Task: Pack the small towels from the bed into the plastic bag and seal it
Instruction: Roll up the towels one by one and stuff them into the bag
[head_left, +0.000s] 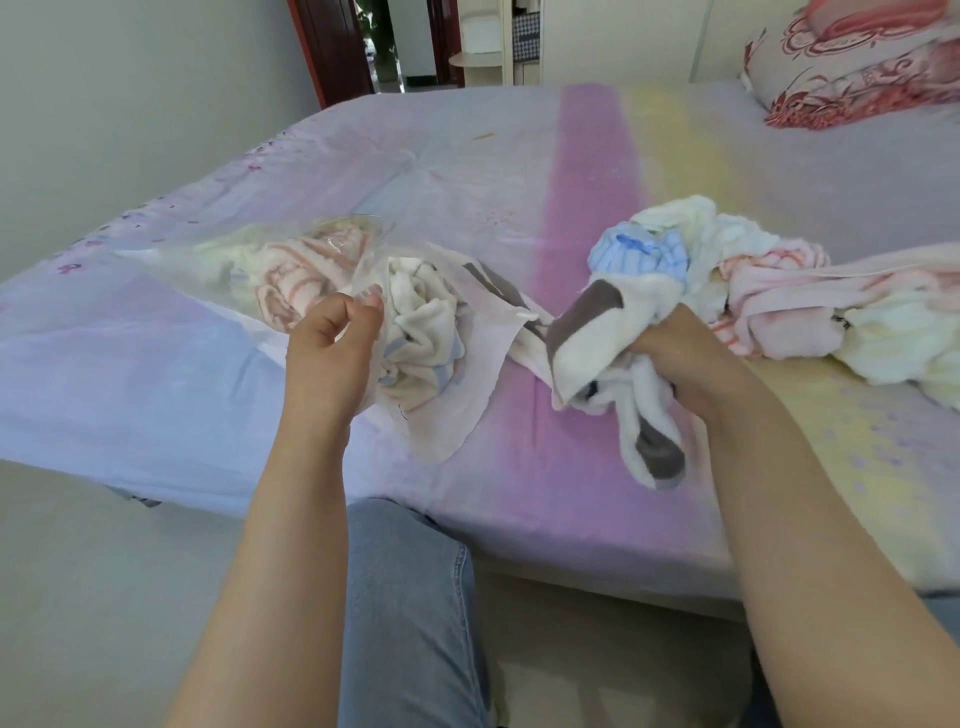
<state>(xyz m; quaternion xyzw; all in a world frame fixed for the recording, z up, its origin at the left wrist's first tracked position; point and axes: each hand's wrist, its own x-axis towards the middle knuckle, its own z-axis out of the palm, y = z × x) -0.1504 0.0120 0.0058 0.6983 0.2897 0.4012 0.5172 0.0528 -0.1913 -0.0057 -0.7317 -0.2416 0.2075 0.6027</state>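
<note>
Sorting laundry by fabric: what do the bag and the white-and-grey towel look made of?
The plastic bag looks like thin clear film: glossy, and towels show through it. The white-and-grey towel in the right hand seems soft terry or fleece, matte and fuzzy; exact fibre can't be told.

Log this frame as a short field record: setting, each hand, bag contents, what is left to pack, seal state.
setting: bed with pastel striped sheet
left hand: pinching the mouth edge of the clear plastic bag
right hand: clutching a bunched white towel with grey patches
bag contents: pink-patterned towel, cream towel with blue stripes
left to pack: loose pile of towels, blue, white and pink, on the sheet to the right
seal state: bag open, not sealed
</note>
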